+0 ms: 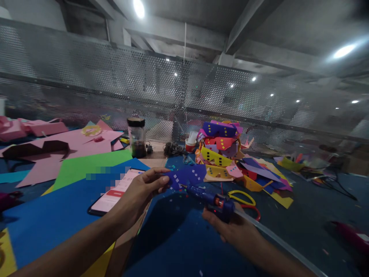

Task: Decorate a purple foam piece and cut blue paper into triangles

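Note:
Between thumb and fingers, my left hand (pixel 150 182) pinches the left end of a dark blue paper cutout (pixel 187 175) dotted with small pale squares. My right hand (pixel 230 229) is wrapped round a blue hot glue gun (pixel 223 206), with a long clear glue stick (pixel 273 232) trailing from its back. The gun's nozzle points left, at the lower edge of the cutout; whether it touches the paper I cannot tell. Scissors with yellow and red handles (pixel 249 196) lie just beyond the gun. A phone (pixel 115 196) with a lit screen rests beside my left wrist.
Decorated paper pieces (pixel 219 154) are stacked at the back, with loose coloured scraps (pixel 268 177) to their right. A black-lidded jar (pixel 137 138) stands near a paper cup (pixel 190 142). Pink, green and blue sheets (pixel 86 165) cover the left side. Perforated metal panels (pixel 161 84) rise behind.

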`<state>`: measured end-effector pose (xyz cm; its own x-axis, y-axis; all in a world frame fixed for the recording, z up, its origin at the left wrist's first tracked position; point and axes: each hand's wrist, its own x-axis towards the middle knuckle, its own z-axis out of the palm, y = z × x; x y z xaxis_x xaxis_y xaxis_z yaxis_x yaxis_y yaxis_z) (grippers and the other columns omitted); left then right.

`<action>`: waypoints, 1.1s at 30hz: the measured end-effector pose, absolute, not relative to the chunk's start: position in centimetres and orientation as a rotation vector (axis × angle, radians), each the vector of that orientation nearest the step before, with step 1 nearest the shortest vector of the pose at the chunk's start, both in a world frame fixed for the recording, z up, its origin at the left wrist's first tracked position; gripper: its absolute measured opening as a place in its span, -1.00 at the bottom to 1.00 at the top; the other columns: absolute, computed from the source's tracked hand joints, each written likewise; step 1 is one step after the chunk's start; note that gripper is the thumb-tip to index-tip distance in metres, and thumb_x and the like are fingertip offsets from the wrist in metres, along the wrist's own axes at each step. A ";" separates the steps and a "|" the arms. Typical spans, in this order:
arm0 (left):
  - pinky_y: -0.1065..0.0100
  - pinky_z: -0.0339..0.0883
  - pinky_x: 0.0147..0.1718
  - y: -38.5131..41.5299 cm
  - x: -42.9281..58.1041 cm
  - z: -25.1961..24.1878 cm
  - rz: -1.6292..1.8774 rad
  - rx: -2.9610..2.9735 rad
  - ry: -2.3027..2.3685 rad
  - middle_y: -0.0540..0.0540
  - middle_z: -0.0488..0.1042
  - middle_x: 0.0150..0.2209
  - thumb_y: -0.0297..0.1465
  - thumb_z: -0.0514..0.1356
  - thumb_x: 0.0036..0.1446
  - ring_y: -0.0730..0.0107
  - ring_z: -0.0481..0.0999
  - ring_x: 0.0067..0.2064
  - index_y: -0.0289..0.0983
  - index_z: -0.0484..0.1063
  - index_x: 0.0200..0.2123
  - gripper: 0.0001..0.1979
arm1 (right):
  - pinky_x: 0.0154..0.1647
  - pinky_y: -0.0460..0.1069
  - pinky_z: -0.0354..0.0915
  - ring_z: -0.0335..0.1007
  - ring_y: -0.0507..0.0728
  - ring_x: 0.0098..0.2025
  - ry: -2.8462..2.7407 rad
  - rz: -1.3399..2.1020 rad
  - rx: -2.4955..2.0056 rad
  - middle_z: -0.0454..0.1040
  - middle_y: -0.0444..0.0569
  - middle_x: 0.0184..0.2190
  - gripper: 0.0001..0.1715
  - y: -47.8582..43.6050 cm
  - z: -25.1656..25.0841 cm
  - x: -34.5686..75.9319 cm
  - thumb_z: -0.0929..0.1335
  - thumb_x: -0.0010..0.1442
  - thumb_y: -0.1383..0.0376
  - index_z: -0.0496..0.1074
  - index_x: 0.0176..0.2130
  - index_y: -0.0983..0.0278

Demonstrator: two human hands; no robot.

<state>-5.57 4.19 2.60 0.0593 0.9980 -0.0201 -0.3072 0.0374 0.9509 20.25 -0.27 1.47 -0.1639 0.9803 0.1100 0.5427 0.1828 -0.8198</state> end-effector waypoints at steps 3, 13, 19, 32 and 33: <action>0.45 0.38 -0.27 4.2 -5.5 2.7 1.271 0.972 0.934 -0.04 0.58 -0.27 -0.34 0.49 -0.06 0.43 0.52 -0.29 -0.22 0.58 -0.19 -0.67 | -0.56 -0.09 0.24 0.26 0.06 -0.55 -1.804 0.889 -1.371 0.33 -0.17 -0.58 -0.57 -0.2 1.5 20.0 0.40 0.17 -0.11 0.47 -0.28 0.20; 0.45 0.35 -0.26 3.9 -5.6 2.7 1.248 1.017 0.942 -0.02 0.55 -0.29 -0.31 0.47 -0.02 0.44 0.48 -0.29 -0.22 0.56 -0.16 -0.67 | -0.31 -0.03 0.39 0.38 0.14 -0.33 -1.796 0.955 -1.244 0.44 -0.06 -0.40 -0.65 -0.3 2.9 19.7 0.40 0.18 -0.02 0.45 -0.33 0.20; 0.46 0.35 -0.25 4.1 -5.7 2.5 1.246 1.019 0.937 -0.02 0.55 -0.28 -0.32 0.48 -0.02 0.45 0.48 -0.28 -0.23 0.56 -0.16 -0.67 | -0.31 -0.04 0.40 0.39 0.13 -0.33 -1.756 0.939 -1.220 0.44 -0.05 -0.39 -0.67 -0.2 2.1 19.6 0.41 0.17 0.00 0.42 -0.37 0.21; 0.45 0.35 -0.23 4.0 -5.8 2.6 1.228 1.010 0.939 0.00 0.54 -0.29 -0.32 0.47 -0.01 0.47 0.46 -0.30 -0.24 0.54 -0.14 -0.65 | -0.41 -0.06 0.36 0.36 0.09 -0.42 -1.786 0.793 -1.256 0.43 -0.13 -0.45 -0.65 -0.2 0.8 20.3 0.42 0.19 -0.01 0.46 -0.35 0.21; 0.45 0.35 -0.23 4.1 -5.8 2.5 1.235 1.014 0.938 -0.01 0.54 -0.28 -0.32 0.47 -0.01 0.46 0.46 -0.30 -0.24 0.54 -0.13 -0.65 | -0.39 -0.06 0.37 0.38 0.10 -0.40 -1.786 0.778 -1.253 0.44 -0.12 -0.44 -0.64 -0.2 0.6 20.3 0.42 0.19 -0.02 0.47 -0.35 0.22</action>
